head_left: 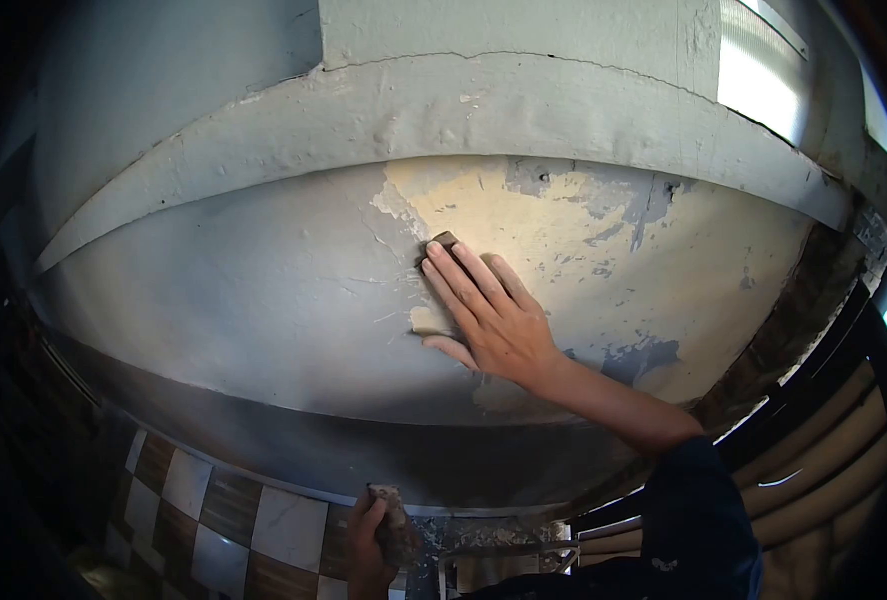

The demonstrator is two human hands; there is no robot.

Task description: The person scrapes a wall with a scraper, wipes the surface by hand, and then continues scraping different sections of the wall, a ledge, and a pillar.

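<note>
My right hand [499, 325] lies against the wall [284, 290], its fingers pressing a small dark block [446, 241] that shows at the fingertips. Around it the grey paint gives way to a patchy cream-yellow area [564, 240] with flaked edges and grey spots. Low in the view, my left hand [369, 550] is closed around a rough, grey-brown block [394, 527], away from the wall. Most of the block under my right hand is hidden.
Above the wall panel runs a curved grey ledge [384, 110] with a crack. A checkered tile floor [219, 530] shows at lower left, a metal frame [509, 550] at bottom centre, and curved slats [804, 460] at right.
</note>
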